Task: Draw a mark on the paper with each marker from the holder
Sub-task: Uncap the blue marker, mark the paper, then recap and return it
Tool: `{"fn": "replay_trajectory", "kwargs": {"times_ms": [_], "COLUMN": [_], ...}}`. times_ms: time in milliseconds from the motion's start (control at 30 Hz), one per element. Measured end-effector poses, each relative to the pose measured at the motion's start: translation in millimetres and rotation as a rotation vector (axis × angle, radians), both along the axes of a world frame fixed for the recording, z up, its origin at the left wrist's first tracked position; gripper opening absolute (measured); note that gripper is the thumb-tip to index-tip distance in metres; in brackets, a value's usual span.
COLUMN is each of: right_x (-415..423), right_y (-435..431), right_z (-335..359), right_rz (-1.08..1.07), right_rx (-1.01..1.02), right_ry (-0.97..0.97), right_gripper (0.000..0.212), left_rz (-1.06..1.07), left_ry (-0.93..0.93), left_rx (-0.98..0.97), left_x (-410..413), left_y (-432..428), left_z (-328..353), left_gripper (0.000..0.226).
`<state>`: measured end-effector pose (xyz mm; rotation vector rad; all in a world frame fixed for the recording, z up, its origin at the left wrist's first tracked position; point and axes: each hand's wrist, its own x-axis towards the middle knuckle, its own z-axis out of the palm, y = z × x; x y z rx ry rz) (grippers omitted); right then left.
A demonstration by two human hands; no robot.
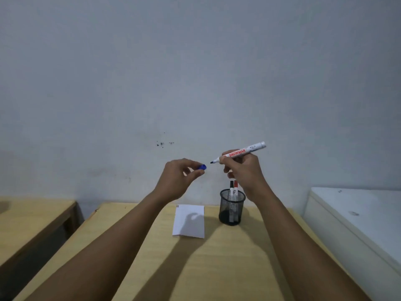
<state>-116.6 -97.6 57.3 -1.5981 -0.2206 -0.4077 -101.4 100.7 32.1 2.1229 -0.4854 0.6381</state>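
Note:
My right hand point(244, 170) grips an uncapped white marker point(247, 150), held high above the table with its dark tip pointing left. Just left of that tip, my left hand point(180, 177) pinches the marker's blue cap point(202, 167) between thumb and fingers; cap and tip are a small gap apart. Below my right hand a black mesh holder point(232, 207) stands on the wooden table point(227, 268), with a black-capped marker point(231, 184) and a red-capped marker point(235, 184) upright in it. A white sheet of paper point(189, 221) lies flat left of the holder, with a small dark mark at its far left corner.
A pale wall rises right behind the table. A second wooden table point(32, 220) stands to the left across a gap. A white box-like surface point(358, 216) sits close on the right.

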Motion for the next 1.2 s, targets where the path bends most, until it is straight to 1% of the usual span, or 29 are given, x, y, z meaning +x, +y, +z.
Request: {"fn": "replay_trajectory", "kwargs": {"times_ms": [200, 300, 433, 500, 600, 667, 700, 733, 800, 833, 867, 900, 933, 1033, 1067, 1133, 1167, 1200], "right_x": [-48, -64, -81, -86, -88, -88, -87, -86, -81, -77, -74, -72, -68, -53, -48, -39, -34, -28], "right_y": [-20, -27, -34, -34, -31, -28, -24, -21, -13, -11, -10, -10, -10, -17, -20, -26, -28, -30], "right_z": [38, 46, 52, 54, 54, 51, 48, 45, 37, 32, 27, 21, 15, -4, -9, -18, -21, -25], "right_rz": [0.012, 0.029, 0.043, 0.018, -0.01, -0.025, -0.057, -0.104, -0.268, -0.37, -0.463, -0.537, -0.584, -0.585, -0.556, -0.459, -0.404, -0.357], "right_rx": [-0.022, -0.074, -0.083, -0.087, 0.0, 0.051, 0.091, 0.151, 0.283, 0.297, 0.261, 0.192, 0.096, -0.247, -0.327, -0.421, -0.447, -0.458], "right_ry": [-0.103, -0.12, -0.125, -0.121, -0.099, -0.074, -0.06, -0.036, 0.006, -0.002, -0.031, -0.065, -0.1, -0.257, -0.308, -0.35, -0.338, -0.314], "right_gripper": [0.013, 0.012, 0.013, 0.012, 0.014, 0.017, 0.024, 0.042, 0.098, 0.117, 0.125, 0.123, 0.112, 0.048, 0.033, 0.017, 0.013, 0.015], "left_rz": [-0.059, -0.103, -0.116, -0.078, 0.018, 0.05, 0.049, 0.036, 0.01, 0.002, -0.014, -0.039, -0.059, -0.072, -0.075, -0.081, -0.079, -0.075], "left_ry": [-0.117, -0.16, -0.242, -0.321, -0.489, -0.522, -0.509, -0.484, -0.429, -0.403, -0.371, -0.335, -0.301, -0.216, -0.191, -0.155, -0.144, -0.137], "left_rx": [0.042, 0.084, 0.116, 0.174, 0.319, 0.39, 0.389, 0.357, 0.275, 0.252, 0.227, 0.186, 0.141, 0.091, 0.091, 0.082, 0.075, 0.065], "left_x": [-42, -60, -75, -80, -82, -82, -82, -81, -80, -79, -77, -75, -72, -58, -53, -42, -37, -31], "left_y": [-25, -38, -48, -53, -57, -56, -55, -54, -54, -55, -56, -57, -58, -61, -63, -67, -70, -73], "left_z": [53, 68, 80, 85, 92, 95, 96, 98, 100, 100, 99, 98, 95, 83, 78, 68, 62, 57], "left_gripper": [0.017, 0.017, 0.015, 0.014, 0.011, 0.012, 0.012, 0.013, 0.013, 0.014, 0.013, 0.013, 0.011, 0.011, 0.012, 0.014, 0.016, 0.019]}}
